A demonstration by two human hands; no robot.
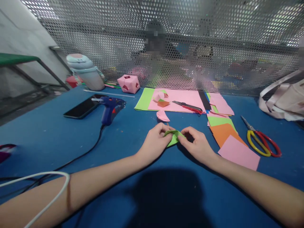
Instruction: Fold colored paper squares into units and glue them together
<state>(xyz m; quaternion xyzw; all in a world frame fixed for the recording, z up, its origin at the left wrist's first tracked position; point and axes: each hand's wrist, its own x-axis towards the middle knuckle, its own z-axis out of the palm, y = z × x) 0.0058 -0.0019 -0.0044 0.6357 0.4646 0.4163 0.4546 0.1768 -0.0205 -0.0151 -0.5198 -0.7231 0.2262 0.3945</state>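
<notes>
Inside both hands (154, 142) (fingers pinching), green paper (174, 138) bends.

Opens between glue gun (108, 110) and left hand (154, 142), at level of blue tabletop (125, 141). Opens wider between forearms, nearside of hands. Narrows between right hand (196, 144) and pink sheet (239, 153); farther right, meets scissors (263, 142). At left, runs into black cord (83, 155) and white cable (51, 197) looped over left forearm (99, 183). Beyond hands, meets curved pink piece (162, 116), then cutter (186, 106) on layered paper (180, 96). Stops at perforated metal screen (180, 76).
</notes>
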